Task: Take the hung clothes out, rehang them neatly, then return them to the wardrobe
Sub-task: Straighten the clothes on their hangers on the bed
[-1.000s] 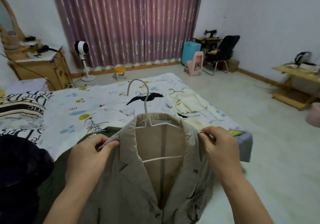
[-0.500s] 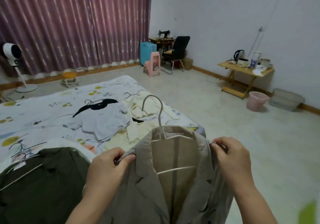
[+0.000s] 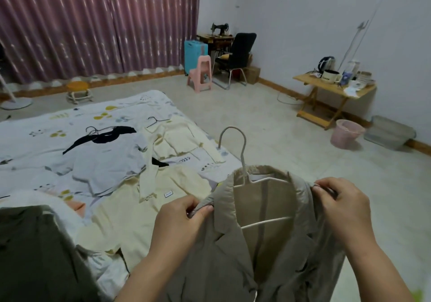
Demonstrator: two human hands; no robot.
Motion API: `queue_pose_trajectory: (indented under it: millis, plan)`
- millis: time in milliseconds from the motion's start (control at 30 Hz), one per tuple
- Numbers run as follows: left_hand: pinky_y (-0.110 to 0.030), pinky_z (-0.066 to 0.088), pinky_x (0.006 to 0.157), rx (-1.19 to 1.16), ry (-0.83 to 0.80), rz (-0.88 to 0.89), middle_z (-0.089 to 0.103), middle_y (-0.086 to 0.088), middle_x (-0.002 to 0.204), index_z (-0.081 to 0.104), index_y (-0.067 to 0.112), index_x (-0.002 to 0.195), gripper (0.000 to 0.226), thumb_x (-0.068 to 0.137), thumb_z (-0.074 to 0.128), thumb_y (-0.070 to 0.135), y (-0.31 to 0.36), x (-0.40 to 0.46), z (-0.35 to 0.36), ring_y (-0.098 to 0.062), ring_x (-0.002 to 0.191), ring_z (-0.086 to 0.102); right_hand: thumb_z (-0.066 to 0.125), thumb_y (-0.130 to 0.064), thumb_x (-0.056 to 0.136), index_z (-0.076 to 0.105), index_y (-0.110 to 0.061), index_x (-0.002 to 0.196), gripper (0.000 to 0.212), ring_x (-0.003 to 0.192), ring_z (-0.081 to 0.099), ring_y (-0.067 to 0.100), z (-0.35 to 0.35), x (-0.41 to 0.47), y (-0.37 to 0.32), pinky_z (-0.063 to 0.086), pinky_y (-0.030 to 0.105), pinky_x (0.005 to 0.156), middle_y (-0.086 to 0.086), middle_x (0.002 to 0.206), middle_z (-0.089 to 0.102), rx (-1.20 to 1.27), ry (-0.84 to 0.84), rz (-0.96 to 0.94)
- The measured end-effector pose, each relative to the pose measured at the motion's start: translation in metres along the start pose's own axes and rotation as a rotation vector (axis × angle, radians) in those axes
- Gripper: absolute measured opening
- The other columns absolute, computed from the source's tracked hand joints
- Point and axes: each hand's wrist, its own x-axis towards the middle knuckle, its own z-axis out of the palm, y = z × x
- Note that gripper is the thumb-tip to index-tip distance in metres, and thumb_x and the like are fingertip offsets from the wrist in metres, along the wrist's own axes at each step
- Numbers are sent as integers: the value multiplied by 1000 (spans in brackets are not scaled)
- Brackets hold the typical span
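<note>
A beige collared jacket (image 3: pixel 233 255) hangs on a white hanger (image 3: pixel 243 161) in front of me, hook pointing up. My left hand (image 3: pixel 179 222) pinches the jacket's left shoulder. My right hand (image 3: pixel 342 206) pinches its right shoulder. On the bed (image 3: pixel 46 124) lie a pale grey top with a black collar (image 3: pixel 105 159), cream garments (image 3: pixel 177 138) with a thin black hanger (image 3: pixel 156 121), and a dark green garment (image 3: pixel 30 255) at the lower left. No wardrobe is in view.
Pink curtains (image 3: pixel 93 26) cover the far wall. A blue suitcase (image 3: pixel 194 52), pink stool (image 3: pixel 201 73) and black chair (image 3: pixel 238 54) stand in the corner. At right are a wooden folding table (image 3: pixel 331 91) with a kettle, a pink bin (image 3: pixel 347 133) and a grey tub (image 3: pixel 389 132).
The view has swung to the right, away from the dresser and fan toward the corner and the table. Both hands keep holding the jacket's shoulders on the hanger.
</note>
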Motion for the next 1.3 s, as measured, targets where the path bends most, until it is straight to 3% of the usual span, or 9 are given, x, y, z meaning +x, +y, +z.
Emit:
queue_pose_trajectory:
  millis: [233,433,733,933,1167,1300]
  plan:
    - [-19,33,53,-38,-104,-38,53,10,53,55,21,56,29,75,69,38,-1,72,62,-4,56,46,66,-3,80,67,-11,73,11,80,54,28,31,84,42,41,36,71,6,73,60,-66,-32,15]
    - [-20,32,54,-78,-275,-43,50,13,54,54,24,60,26,78,66,36,-13,157,108,-3,54,43,67,-2,80,67,-11,71,12,76,51,25,74,167,68,36,33,68,5,71,59,-130,-39,38]
    - [-19,36,57,-1,-381,-69,55,13,62,56,25,67,19,84,60,34,-30,262,152,0,58,46,66,-4,82,70,-6,78,6,80,53,27,148,276,94,38,33,70,12,80,64,-191,-161,49]
    - [-19,38,61,20,-277,-142,60,9,69,58,25,71,14,85,58,28,-56,337,178,-2,65,51,65,-7,83,71,-5,80,7,77,51,22,231,363,105,36,31,69,11,82,66,-136,-248,-5]
    - [-9,34,60,99,28,-345,55,13,67,46,31,64,28,88,57,20,-116,443,222,2,67,49,65,-11,84,71,-6,78,10,79,58,28,381,475,103,38,31,68,14,85,69,-54,-437,-106]
    - [-24,26,59,141,158,-458,61,-1,80,54,14,75,14,89,54,13,-162,491,241,-16,77,52,63,-14,85,72,-5,81,14,88,61,34,470,511,97,42,35,70,17,88,69,-39,-549,-157]
